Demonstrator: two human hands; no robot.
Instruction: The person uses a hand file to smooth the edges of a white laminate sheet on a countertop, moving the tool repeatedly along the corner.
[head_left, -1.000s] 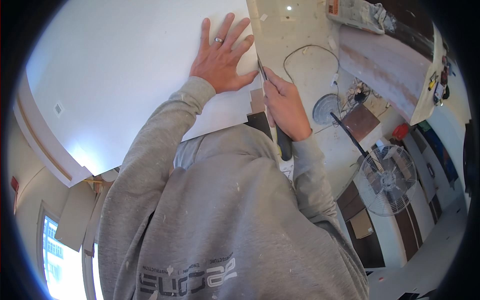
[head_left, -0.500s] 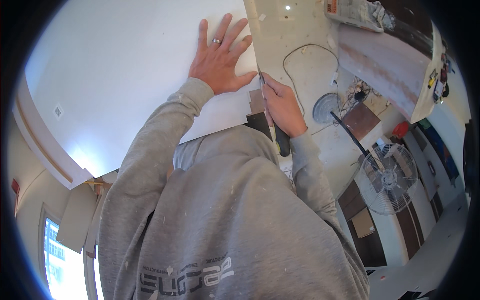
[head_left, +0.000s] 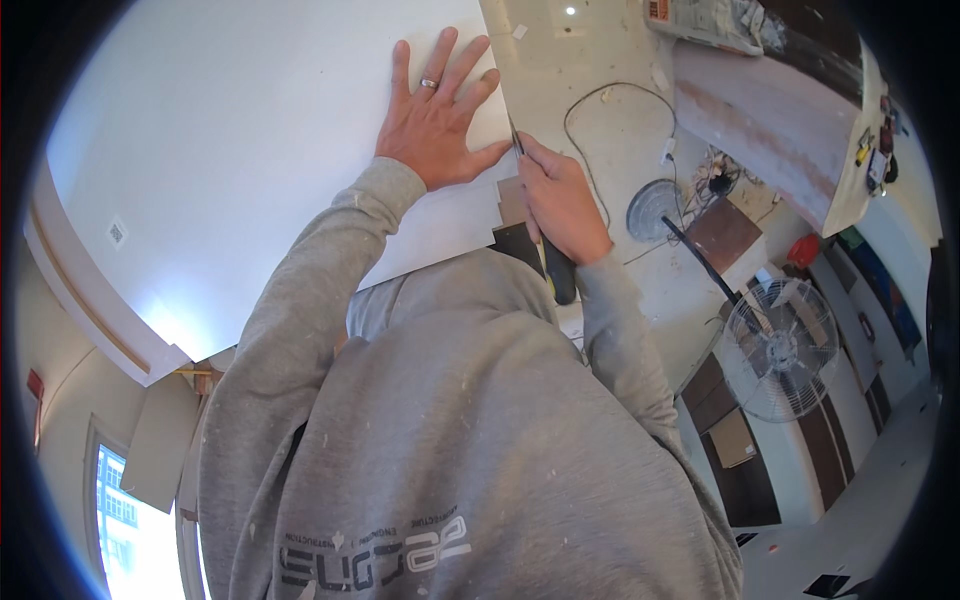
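Note:
A large white sheet point(head_left: 250, 150) fills the far left, its straight right edge running down past both hands. My left hand point(head_left: 430, 135) lies flat on it near that edge, open with fingers spread and a ring on one finger. Just beyond the edge, my right hand point(head_left: 565, 200) is closed around a thin blade-like tool point(head_left: 517, 142). Its narrow dark tip points up along the sheet's edge, by my left thumb. The rest of the tool is hidden in my fist, so its exact kind cannot be made out.
Brown and dark pieces point(head_left: 512, 200) show below the sheet's lower right corner. A floor fan point(head_left: 780, 348) with a round base stands at right, near a looping cable point(head_left: 590, 95). A pinkish board point(head_left: 750, 120) lies at far right, with a small red object point(head_left: 803, 250) below.
My right hand has moved slightly up along the sheet's edge with the tool. My left hand stays pressed flat, and the whole view has shifted a little.

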